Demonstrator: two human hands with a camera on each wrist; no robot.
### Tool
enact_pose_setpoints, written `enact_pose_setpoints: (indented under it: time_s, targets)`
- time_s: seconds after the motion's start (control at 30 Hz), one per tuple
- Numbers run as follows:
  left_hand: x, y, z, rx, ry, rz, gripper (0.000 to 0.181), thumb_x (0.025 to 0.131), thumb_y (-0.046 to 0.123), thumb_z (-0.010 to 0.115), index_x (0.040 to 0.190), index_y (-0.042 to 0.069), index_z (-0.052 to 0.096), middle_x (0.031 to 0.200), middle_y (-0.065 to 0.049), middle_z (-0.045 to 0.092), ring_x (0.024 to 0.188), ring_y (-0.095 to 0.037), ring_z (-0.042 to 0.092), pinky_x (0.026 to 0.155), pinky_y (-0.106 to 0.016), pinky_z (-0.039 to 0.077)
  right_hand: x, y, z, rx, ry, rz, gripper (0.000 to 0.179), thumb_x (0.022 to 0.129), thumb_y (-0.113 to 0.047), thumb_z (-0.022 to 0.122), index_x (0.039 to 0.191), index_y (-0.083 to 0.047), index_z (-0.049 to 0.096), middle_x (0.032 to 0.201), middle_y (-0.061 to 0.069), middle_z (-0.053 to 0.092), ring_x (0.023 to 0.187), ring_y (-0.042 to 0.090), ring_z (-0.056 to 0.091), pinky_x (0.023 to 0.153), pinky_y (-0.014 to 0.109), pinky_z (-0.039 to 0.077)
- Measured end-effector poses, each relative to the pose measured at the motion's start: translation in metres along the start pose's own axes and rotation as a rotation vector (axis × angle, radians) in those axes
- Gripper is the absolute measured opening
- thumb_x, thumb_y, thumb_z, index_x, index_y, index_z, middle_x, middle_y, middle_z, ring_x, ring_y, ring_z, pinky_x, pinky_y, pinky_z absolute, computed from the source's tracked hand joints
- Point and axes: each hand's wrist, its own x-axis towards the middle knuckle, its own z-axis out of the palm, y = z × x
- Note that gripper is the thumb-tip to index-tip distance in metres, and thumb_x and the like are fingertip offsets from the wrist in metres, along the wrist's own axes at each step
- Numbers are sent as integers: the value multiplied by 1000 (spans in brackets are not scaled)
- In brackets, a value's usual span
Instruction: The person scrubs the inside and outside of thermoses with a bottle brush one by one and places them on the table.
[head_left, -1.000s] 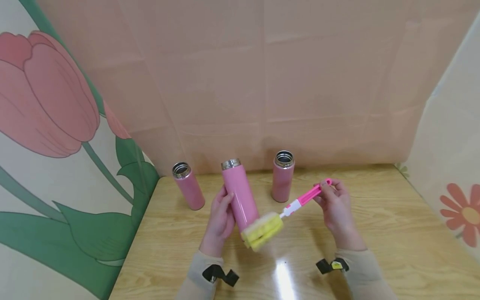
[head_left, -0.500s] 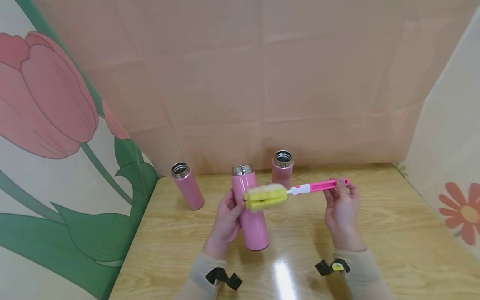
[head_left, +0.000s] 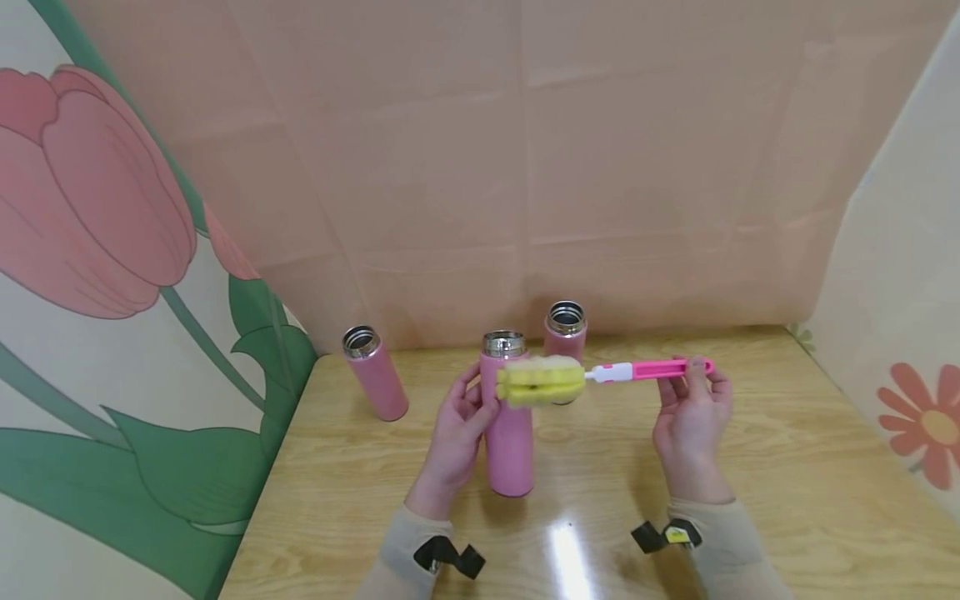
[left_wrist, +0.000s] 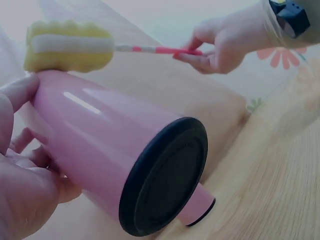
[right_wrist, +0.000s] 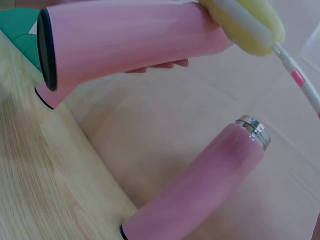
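Two pink bottles [head_left: 381,383] [head_left: 564,343] are standing on the desk [head_left: 322,500], and a third bottle [head_left: 510,458] is being held above it — shiny pink, with a silver neck [head_left: 504,344] and a black bottom [left_wrist: 167,180]. The left hand [head_left: 457,433] is gripping that bottle's side with curled fingers. From there, the standing ones are showing at ten and one o'clock. At three o'clock, the right hand [head_left: 692,429] is pinching one brush [head_left: 615,372] by its handle [head_left: 652,369] — the yellow sponge [head_left: 542,383] is pointing to nine o'clock, right by the bottle.
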Motion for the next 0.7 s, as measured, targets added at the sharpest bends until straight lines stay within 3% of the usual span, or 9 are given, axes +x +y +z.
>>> enact_pose_setpoints:
  time_s: [0.27,0.5,0.7]
  targets:
    - [-2,3,0,119,-44,-23,67,111,24,61,170,13,29,166,-11,44,146,-29,51,117,-38,46,-2,3,0,19,7,-42,32,99,-8,76,118,-2,52,98,14,65,76,23,72,73,32,66]
    - [-1,-1,0,130,-35,2,84,98,2,71,169,7,27,168,-12,39,142,-32,51,113,-37,50,-3,5,-1,-4,13,-62,37,98,-11,78,121,-2,51,103,15,65,79,22,72,75,31,65]
    - [1,-3,1,165,2,-4,79,99,4,73,168,7,33,167,-11,43,138,-31,56,110,-38,53,-4,6,-1,19,6,-83,38,97,-10,79,122,-2,51,102,15,64,76,22,70,73,31,66]
